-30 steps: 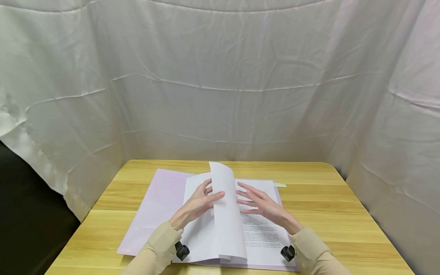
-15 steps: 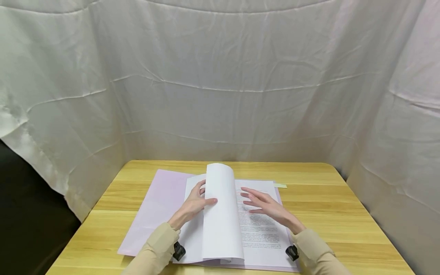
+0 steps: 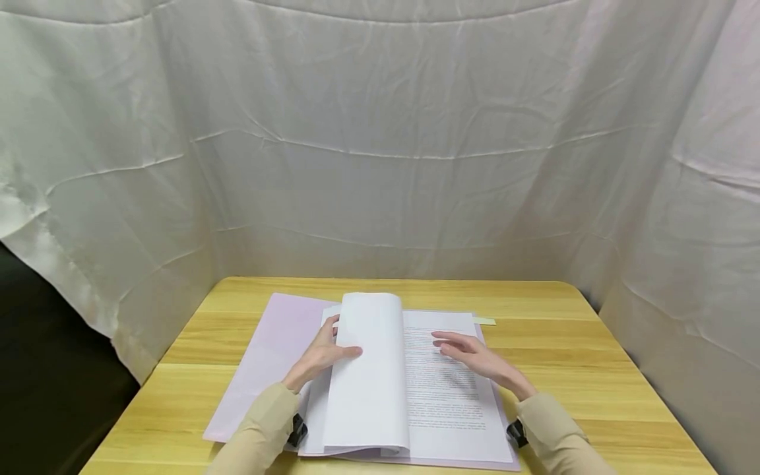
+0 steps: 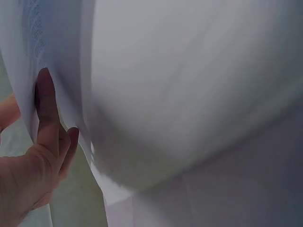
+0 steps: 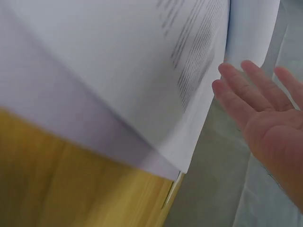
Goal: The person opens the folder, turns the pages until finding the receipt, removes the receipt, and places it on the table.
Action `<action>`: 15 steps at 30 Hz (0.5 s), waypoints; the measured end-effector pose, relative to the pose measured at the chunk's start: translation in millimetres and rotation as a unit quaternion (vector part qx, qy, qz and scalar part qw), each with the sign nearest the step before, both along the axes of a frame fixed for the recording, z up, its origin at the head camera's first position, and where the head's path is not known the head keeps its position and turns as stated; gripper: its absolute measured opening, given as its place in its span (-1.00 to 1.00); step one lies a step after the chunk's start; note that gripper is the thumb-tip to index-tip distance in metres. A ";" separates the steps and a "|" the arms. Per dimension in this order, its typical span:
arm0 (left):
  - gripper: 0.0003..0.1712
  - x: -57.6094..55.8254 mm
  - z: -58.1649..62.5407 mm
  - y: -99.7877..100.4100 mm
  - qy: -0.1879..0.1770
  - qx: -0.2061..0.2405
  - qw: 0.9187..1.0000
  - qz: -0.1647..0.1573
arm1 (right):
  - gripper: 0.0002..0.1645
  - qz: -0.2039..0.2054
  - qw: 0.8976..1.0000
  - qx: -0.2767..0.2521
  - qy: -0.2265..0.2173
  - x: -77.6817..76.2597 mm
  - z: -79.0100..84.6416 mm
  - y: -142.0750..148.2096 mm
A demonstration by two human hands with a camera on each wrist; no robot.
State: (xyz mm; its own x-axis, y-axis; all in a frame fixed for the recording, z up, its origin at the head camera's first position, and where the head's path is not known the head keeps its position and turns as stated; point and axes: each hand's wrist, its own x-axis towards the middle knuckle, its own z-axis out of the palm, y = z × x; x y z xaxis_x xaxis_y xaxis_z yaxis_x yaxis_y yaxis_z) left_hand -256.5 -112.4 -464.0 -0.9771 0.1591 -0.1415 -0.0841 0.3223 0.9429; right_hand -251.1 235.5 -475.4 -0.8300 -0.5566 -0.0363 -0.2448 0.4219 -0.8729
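A lilac folder (image 3: 261, 369) lies spread on the table with printed sheets inside. My left hand (image 3: 320, 353) holds the free edge of a curled white page (image 3: 371, 369), thumb on its upper face and fingers behind it. In the left wrist view the fingers (image 4: 47, 109) show behind the sheet, with the thumb on its other side. My right hand (image 3: 475, 356) hovers over the printed page (image 3: 442, 396) on the right, fingers loosely extended and holding nothing. The right wrist view has the same hand (image 5: 265, 104) with fingers spread, beside the paper.
The wooden table (image 3: 570, 369) reaches out on both sides of the folder. A pale strip, like a tab (image 3: 484, 321), sticks out at the folder's top right. Grey cloth (image 3: 380, 145) hangs behind and at the sides. A black camera (image 3: 516, 433) is strapped at the right wrist.
My left hand has moved left, bringing the curled page over and lower toward the left side. My right hand has drawn back to the right, uncovering more printed text.
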 end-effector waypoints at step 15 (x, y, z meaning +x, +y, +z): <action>0.28 -5.6 -7.0 -16.1 0.041 -0.168 0.985 -0.013 | -0.36 0.000 0.999 0.042 -0.002 -8.5 -6.1 18.8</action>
